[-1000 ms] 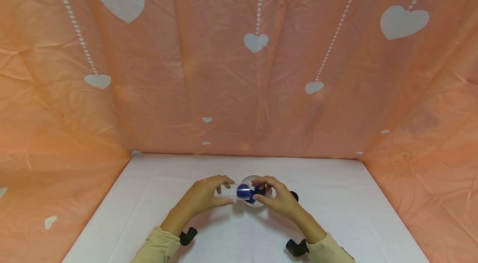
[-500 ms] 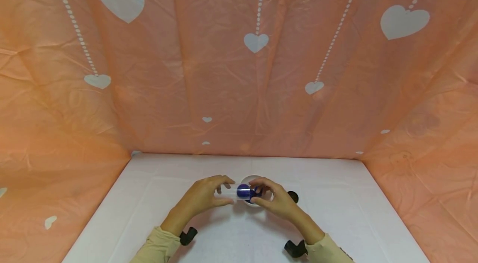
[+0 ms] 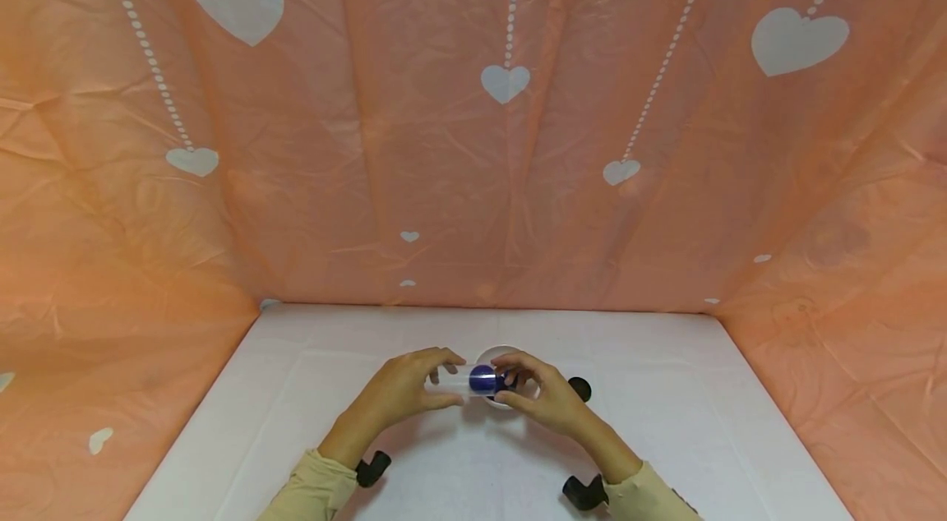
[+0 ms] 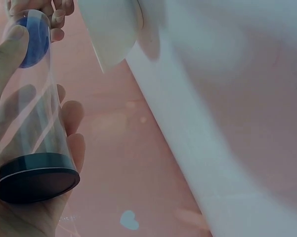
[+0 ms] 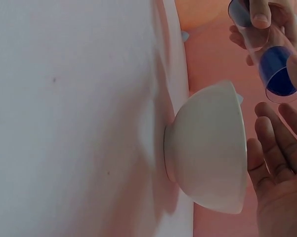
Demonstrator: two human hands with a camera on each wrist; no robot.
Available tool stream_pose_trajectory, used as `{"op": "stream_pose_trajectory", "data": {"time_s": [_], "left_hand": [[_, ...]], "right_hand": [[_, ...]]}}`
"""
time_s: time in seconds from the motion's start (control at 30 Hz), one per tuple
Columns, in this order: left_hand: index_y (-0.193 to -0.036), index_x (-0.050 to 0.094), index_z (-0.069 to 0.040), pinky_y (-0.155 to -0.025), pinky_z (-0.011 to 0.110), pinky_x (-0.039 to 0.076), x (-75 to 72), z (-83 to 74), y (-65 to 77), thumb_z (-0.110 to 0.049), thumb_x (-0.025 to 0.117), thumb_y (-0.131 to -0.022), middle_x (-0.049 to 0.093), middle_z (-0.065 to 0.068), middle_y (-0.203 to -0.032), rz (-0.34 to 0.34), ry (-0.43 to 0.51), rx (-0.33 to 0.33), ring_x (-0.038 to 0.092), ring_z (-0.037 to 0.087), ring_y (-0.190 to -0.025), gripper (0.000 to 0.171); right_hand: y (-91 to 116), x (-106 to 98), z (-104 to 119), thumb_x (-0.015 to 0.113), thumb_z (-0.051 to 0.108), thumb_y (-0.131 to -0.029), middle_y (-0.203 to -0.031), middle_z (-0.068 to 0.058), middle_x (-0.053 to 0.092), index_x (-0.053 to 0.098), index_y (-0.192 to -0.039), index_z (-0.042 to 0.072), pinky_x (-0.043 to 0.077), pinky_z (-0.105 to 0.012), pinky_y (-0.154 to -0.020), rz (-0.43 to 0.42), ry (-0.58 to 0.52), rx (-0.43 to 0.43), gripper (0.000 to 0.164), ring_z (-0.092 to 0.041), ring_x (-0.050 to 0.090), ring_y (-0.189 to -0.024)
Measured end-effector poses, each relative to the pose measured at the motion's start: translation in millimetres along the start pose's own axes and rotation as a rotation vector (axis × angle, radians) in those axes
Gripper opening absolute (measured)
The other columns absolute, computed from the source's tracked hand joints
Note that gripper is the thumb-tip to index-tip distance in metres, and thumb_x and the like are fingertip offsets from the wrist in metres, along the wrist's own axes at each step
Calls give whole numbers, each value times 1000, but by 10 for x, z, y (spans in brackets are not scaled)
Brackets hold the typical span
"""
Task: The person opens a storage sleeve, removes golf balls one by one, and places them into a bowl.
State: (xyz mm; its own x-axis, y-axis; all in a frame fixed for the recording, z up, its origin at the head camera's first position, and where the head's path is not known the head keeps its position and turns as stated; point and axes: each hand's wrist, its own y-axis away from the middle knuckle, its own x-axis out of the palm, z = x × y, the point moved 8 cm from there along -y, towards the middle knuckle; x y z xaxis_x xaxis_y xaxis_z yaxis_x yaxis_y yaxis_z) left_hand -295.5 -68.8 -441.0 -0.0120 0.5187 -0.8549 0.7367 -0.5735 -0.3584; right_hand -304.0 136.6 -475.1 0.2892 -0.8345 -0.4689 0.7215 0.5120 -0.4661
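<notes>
My left hand grips a clear tube with a black cap on one end; in the head view the tube lies sideways. Inside, by the open end, sits a blue ball. My right hand is at that mouth. In the right wrist view its thumb overlaps the tube's rim, while its fingers spread loosely with nothing between them. Below the hands stands a white bowl. More blue shows past the tube's mouth in the head view, partly hidden by the right fingers.
A round black lid-like piece lies on the white table just right of the bowl. Orange sheeting with white hearts hangs behind and at both sides. Dark wrist camera mounts jut inward from the sleeves.
My right hand has shifted slightly left toward the tube's mouth, showing more of the black round piece. The left hand and tube have stayed in place.
</notes>
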Motion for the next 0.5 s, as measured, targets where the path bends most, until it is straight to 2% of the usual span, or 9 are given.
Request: {"op": "stream_pose_trajectory", "data": {"time_s": [0.2,0.5], "left_hand": [[-131,72,-19,-71,27,55,-4,-3,1,-42,92,-87,77,-4,-111,-10,2,7,65,5,-86,54],[-132,72,-18,-71,27,55,3,-4,0,-41,91,-87,77,-5,-112,13,8,2,65,5,-86,54]], "right_hand": [[-7,0,37,82,7,-96,-119,-10,74,68,-134,5,56,-38,-85,4,-14,-4,41,-33,66,-96],[3,13,36,82,5,-95,-115,-11,74,68,-134,4,57,-40,-83,5,-27,-21,41,-33,65,-93]]}}
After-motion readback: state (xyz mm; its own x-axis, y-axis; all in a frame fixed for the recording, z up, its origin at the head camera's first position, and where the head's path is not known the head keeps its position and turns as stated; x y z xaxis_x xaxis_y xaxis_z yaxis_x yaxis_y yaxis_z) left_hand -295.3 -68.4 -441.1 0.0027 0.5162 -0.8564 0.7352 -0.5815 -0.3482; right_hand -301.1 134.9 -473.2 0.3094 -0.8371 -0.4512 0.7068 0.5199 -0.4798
